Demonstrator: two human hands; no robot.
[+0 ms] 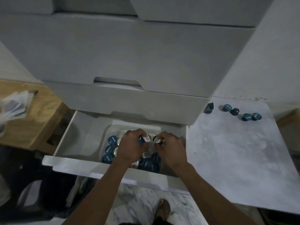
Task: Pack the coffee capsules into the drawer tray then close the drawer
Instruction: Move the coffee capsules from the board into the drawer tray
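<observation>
Fingers of our left hand (pixel 132 144) pinch one capsule (pixel 146 138); right hand (pixel 170 148) pinches another (pixel 157 140), both over the tray's far half. Capsules look light, rigid, probably slick with dentable foil lids, so we'd grip the sides. Tray (pixel 113 127) sits at the right of the open drawer (pixel 78 135), teal capsules (pixel 108 149) lined along its left edge. Five loose ones (pixel 246 116) remain at the worktop's (pixel 227 151) far edge.

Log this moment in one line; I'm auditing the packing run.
left hand: holds capsule | right hand: holds capsule | both over tray | drawer: open | loose capsules: on right surface
</observation>
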